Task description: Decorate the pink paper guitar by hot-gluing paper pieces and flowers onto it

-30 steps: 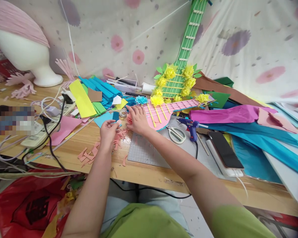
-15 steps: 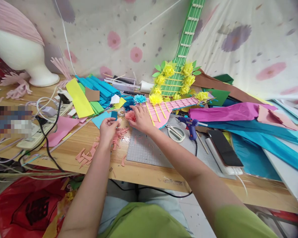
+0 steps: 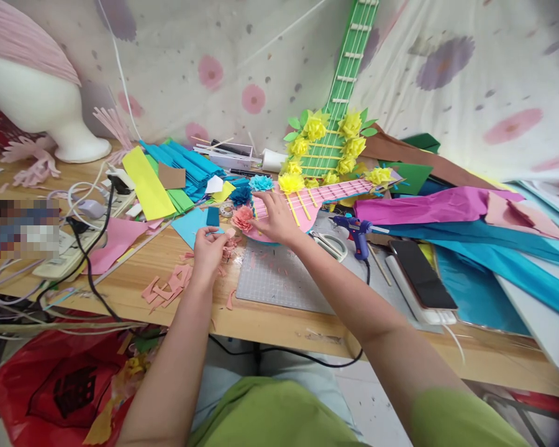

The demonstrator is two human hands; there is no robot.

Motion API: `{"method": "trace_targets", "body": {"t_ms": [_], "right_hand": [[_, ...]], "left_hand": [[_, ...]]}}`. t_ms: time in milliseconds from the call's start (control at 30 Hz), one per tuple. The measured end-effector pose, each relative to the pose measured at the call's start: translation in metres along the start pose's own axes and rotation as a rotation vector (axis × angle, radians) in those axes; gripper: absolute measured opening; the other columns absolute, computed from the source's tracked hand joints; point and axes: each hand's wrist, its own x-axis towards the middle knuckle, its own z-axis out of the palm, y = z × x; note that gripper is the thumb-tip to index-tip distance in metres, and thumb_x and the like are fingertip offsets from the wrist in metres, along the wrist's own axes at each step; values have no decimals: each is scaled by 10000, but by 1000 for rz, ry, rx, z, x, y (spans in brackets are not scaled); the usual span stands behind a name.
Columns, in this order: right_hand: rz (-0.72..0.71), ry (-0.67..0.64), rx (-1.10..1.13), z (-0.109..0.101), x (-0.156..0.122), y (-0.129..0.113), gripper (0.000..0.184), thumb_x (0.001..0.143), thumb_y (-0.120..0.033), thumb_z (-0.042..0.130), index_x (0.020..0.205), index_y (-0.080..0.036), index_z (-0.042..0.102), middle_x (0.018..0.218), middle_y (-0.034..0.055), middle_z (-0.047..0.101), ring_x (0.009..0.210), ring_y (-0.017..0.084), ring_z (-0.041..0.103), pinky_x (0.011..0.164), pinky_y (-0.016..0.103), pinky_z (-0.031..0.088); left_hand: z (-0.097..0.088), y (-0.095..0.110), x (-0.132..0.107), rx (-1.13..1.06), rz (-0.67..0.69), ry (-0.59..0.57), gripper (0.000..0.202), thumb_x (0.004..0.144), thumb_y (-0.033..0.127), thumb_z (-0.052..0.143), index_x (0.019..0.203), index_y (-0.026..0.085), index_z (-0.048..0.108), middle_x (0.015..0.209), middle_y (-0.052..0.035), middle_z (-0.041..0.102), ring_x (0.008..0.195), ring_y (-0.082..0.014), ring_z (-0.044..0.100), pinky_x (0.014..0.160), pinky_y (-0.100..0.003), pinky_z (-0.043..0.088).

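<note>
My left hand (image 3: 208,247) is closed in a pinch on a small pink paper piece (image 3: 231,233), above several coral paper scraps (image 3: 172,282). My right hand (image 3: 278,218) has its fingers stretched over the body of a pink paper guitar (image 3: 302,217) with yellow strips and white strings. Beside its thumb is a coral paper flower (image 3: 242,218) at the guitar's left edge; whether they touch I cannot tell. Dark blue (image 3: 241,195), light blue (image 3: 261,182) and yellow (image 3: 290,182) paper flowers sit along the guitar's upper left side.
A grey cutting mat (image 3: 279,282) holds scissors (image 3: 330,246) and a blue glue gun (image 3: 359,233). A phone (image 3: 423,273) lies to the right. Behind stands a green paper guitar (image 3: 338,112). Cables and a power strip (image 3: 65,257) occupy the left.
My right hand has shifted right, off the coral flower, which now shows more fully. My left hand has moved slightly right, with the small pink piece in its fingers.
</note>
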Motion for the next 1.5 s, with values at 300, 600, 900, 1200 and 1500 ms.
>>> {"method": "trace_targets", "body": {"t_ms": [300, 600, 900, 1200, 1500], "right_hand": [[90, 170, 241, -5, -15, -15, 277, 769, -339, 609, 994, -180, 578, 1072, 107, 600, 1045, 242, 506, 939, 405, 391], [528, 142, 1168, 4, -26, -54, 266, 688, -403, 643, 828, -196, 553, 754, -29, 576, 669, 95, 547, 650, 241, 464], [638, 216, 1203, -1, -21, -55, 216, 664, -340, 638, 775, -182, 542, 744, -37, 556, 648, 72, 511, 642, 221, 446], [703, 146, 1056, -17, -18, -33, 89, 729, -237, 570, 754, -187, 500, 666, -56, 551, 541, 57, 500, 515, 184, 401], [791, -293, 603, -25, -11, -3, 395, 620, -92, 650, 908, -206, 405, 605, -59, 563, 576, 125, 578, 483, 201, 414]], "left_hand": [[7, 9, -15, -235, 146, 13, 476, 504, 258, 799, 872, 178, 509, 631, 60, 605, 405, -27, 466, 406, -149, 351], [44, 2, -31, -449, 34, -6, 576, 492, 309, 838, 984, 162, 579, 637, 53, 609, 381, -3, 420, 406, -151, 322], [50, -2, -31, -394, 109, -26, 629, 525, 302, 826, 1084, 163, 573, 656, 27, 632, 403, -15, 426, 407, -160, 337], [39, -13, -11, 383, 566, -116, 599, 694, 281, 697, 1250, 233, 482, 1116, -104, 619, 957, -220, 612, 806, -367, 502], [36, -4, 37, 1023, 906, -89, 723, 661, 259, 714, 1311, 170, 411, 1276, -170, 458, 1232, -337, 392, 1032, -489, 309]]}}
